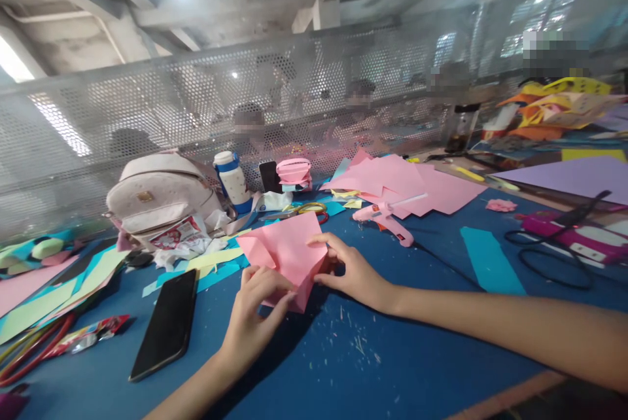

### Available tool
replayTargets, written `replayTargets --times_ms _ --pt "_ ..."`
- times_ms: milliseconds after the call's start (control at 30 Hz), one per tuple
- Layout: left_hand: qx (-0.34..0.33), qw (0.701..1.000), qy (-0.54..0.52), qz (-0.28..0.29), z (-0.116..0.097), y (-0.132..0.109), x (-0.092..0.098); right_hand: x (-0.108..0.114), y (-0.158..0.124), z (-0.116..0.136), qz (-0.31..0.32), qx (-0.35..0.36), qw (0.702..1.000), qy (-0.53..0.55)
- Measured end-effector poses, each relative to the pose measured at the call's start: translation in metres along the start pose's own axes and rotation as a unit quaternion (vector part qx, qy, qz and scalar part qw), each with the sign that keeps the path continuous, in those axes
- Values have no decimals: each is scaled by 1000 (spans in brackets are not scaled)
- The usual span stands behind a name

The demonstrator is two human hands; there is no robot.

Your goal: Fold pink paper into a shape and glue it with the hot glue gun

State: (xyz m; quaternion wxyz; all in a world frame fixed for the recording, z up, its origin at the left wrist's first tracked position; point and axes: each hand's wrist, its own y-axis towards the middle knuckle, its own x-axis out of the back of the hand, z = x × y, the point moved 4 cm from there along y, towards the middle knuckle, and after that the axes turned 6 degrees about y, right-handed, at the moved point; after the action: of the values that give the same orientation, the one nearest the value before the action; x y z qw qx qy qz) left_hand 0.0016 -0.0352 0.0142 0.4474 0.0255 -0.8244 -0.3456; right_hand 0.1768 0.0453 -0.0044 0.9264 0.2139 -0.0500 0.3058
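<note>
A folded piece of pink paper (294, 243) stands partly raised off the blue table, held between both hands. My left hand (258, 309) grips its lower near edge, fingers curled over the front and thumb below. My right hand (350, 273) pinches the right side, with the index finger on top and the thumb underneath. Part of the right fingers is hidden behind the paper. A pink hot glue gun (385, 220) lies beyond my right hand, its black cord trailing right. Scissors (311, 210) with red and yellow handles rest just behind the folded paper.
Left of my left hand lies a black phone (167, 322). A pale backpack (161, 194), a bottle (233, 181) and a stack of pink sheets (407, 181) line the back, before a perforated metal screen (186, 93). A blue paper strip (490, 260) and a magenta power strip (574, 237) lie right.
</note>
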Motion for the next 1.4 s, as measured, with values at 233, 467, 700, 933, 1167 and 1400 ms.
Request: replayTargets --times_ms 233,467,700,933,1167,1400 --pt "32 997 -33 -58 2 -3 0 -10 1 -22 -27 -88 973 213" --pt "-24 999 -16 -14 -7 -3 -3 -12 0 -24 15 -130 978 163" --pt "-20 999 30 23 -8 -6 -6 -12 1 -25 10 -151 975 164" --pt "57 997 32 28 -1 -9 -7 -12 0 -27 14 -156 977 147" --pt "43 999 31 6 4 -10 -10 -13 2 -28 20 -144 975 167" --pt "68 997 -13 -29 8 -12 -7 -13 2 -29 19 -154 972 177"
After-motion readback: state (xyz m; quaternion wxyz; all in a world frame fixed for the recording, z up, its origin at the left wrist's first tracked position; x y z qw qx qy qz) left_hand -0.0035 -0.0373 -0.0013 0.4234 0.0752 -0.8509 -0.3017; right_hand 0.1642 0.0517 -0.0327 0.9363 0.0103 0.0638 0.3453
